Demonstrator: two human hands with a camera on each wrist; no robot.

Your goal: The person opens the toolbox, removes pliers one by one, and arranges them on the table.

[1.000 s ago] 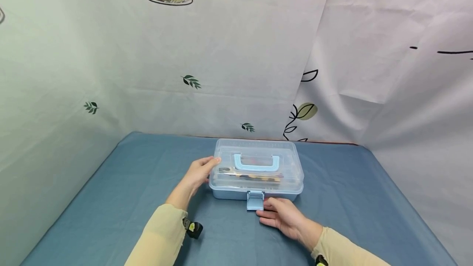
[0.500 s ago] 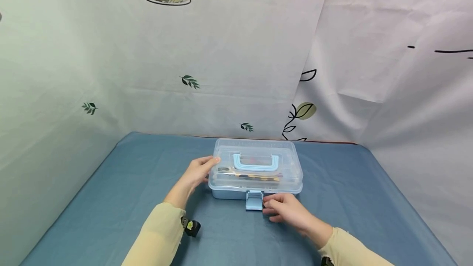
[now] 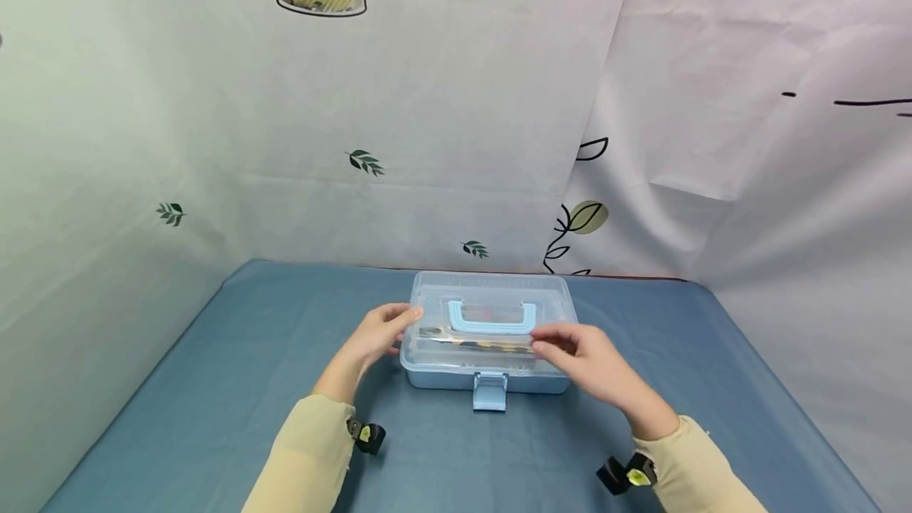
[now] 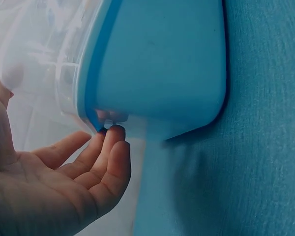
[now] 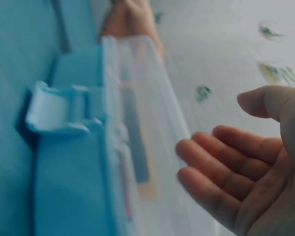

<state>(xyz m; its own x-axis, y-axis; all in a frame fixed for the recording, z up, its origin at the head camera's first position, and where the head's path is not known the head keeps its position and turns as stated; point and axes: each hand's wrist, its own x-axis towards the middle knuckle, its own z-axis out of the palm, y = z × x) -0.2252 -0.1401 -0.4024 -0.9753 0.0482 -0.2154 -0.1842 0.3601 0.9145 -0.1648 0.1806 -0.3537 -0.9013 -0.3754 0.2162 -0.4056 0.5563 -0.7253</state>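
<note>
A plastic storage box with a clear lid and a blue base stands near the back of the table. On its lid lies a light blue carrying handle. The front latch hangs unfastened, flipped outward; the lid is down. My left hand holds the box's left end, thumb on the lid and fingertips curled under the rim. Over the lid's front right part is my right hand, its fingers loosely bent and holding nothing in the right wrist view. Through the lid, long thin items show indistinctly.
A blue cloth covers the table. White printed fabric walls it at the back and both sides, with the box close to the back wall. Each wrist carries a small black camera.
My right hand has left the side of the front latch and moved up over the lid's right part. The left hand keeps its hold. The box and hanging latch stay in place.
</note>
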